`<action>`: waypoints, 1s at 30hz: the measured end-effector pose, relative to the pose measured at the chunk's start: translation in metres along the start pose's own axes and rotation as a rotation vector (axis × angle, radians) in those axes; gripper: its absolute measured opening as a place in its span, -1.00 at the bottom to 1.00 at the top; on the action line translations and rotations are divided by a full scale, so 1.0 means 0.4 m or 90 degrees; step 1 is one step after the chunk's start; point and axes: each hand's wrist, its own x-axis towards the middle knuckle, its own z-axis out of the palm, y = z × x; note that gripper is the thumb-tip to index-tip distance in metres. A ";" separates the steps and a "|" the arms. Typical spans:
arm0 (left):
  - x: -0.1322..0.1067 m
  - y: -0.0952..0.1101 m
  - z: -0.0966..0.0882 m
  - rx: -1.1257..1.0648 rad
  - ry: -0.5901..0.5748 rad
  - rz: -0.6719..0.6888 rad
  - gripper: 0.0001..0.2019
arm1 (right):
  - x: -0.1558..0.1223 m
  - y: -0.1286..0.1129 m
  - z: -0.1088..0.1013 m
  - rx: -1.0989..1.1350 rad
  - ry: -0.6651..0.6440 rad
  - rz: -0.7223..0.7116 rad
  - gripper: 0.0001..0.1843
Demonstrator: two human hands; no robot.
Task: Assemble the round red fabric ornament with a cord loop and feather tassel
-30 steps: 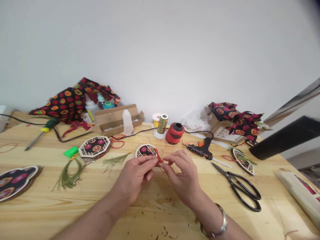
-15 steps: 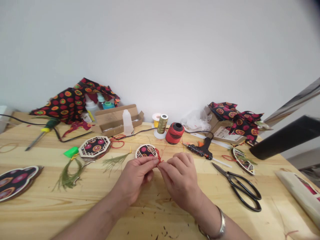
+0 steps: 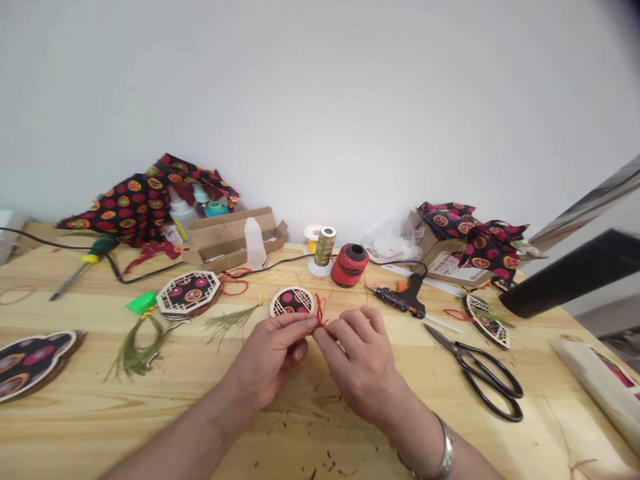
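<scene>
Nearest, dark crumbs [image 3: 330, 457] are scattered on the table [image 3: 110, 413], well in front of the red spool [image 3: 350, 267]. Farther in, just in front of that spool and a little left, the left hand [image 3: 273, 357] pinches a red cord [image 3: 319, 308] between thumb and forefinger; the right hand [image 3: 363, 367] has its fingers pinching the same cord beside it, the others curled in. Scissors [image 3: 487, 373] lie in front of the spool, well to its right. The round ornament [image 3: 293, 301] lies closer to the spool, on its left, and the glue gun [image 3: 403, 298] near its right side. A gold spool [image 3: 325, 247] stands just left of the red one. Well left of it, a long cardboard box [image 3: 225, 230] stands open with small pale bits inside; a translucent bottle [image 3: 255, 245] stands before it, contents unclear. Behind and right of the spool are a crumpled plastic bag [image 3: 393, 241] and a carton [image 3: 434, 257] with patterned cloth [image 3: 483, 240] heaped on top, its inside hidden.
</scene>
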 end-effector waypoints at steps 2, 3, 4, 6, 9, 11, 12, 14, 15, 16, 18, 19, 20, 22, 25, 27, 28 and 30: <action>-0.001 0.000 0.004 -0.005 -0.002 0.004 -0.86 | 0.003 -0.004 -0.006 -0.019 -0.006 -0.012 -0.76; -0.001 -0.001 0.006 -0.003 0.000 0.007 -0.86 | 0.004 -0.007 -0.008 -0.027 -0.008 -0.018 -0.75; -0.001 -0.001 0.007 -0.001 0.003 0.008 -0.85 | 0.005 -0.009 -0.010 -0.032 -0.012 -0.023 -0.75; 0.000 -0.002 0.008 0.004 0.012 0.006 -0.84 | 0.005 -0.014 -0.011 -0.034 -0.020 -0.037 -0.74; 0.001 -0.004 0.003 0.006 0.014 0.000 -0.82 | 0.003 -0.017 -0.009 0.022 -0.006 -0.044 -0.77; 0.001 -0.005 -0.001 0.007 0.006 0.008 -0.83 | 0.002 -0.016 -0.005 0.129 0.034 0.005 -0.82; 0.002 -0.005 -0.003 0.009 0.001 0.015 -0.83 | 0.003 -0.015 -0.003 0.195 0.062 0.054 -0.83; 0.002 -0.004 -0.005 0.018 -0.006 0.026 -0.85 | 0.005 -0.008 0.004 0.319 0.117 0.198 -0.85; 0.002 -0.003 -0.005 0.021 -0.007 0.027 -0.85 | 0.007 -0.004 0.010 0.375 0.135 0.281 -0.85; 0.002 -0.002 -0.005 0.023 -0.009 0.025 -0.85 | 0.010 0.000 0.016 0.431 0.139 0.362 -0.84; 0.002 -0.001 -0.003 0.021 -0.012 0.019 -0.85 | 0.014 0.009 0.028 0.567 0.104 0.488 -0.83; 0.002 0.000 -0.003 0.018 -0.014 0.018 -0.85 | 0.015 0.012 0.034 0.640 0.075 0.528 -0.82; 0.002 0.000 -0.003 0.015 -0.017 0.018 -0.85 | 0.016 0.014 0.039 0.706 0.050 0.556 -0.81; 0.002 -0.001 -0.004 0.007 -0.024 0.014 -0.85 | 0.017 0.016 0.045 0.803 0.016 0.583 -0.82; 0.001 -0.003 -0.008 -0.004 -0.028 0.003 -0.86 | 0.017 0.014 0.046 0.846 0.002 0.596 -0.84; 0.002 -0.003 -0.010 -0.001 -0.024 0.002 -0.87 | 0.018 0.012 0.043 0.815 0.009 0.604 -0.83; 0.002 -0.003 -0.009 0.003 -0.021 0.006 -0.87 | 0.018 0.011 0.041 0.794 0.010 0.606 -0.81; 0.003 -0.002 -0.008 0.021 -0.017 0.022 -0.87 | 0.020 0.010 0.035 0.762 -0.010 0.603 -0.76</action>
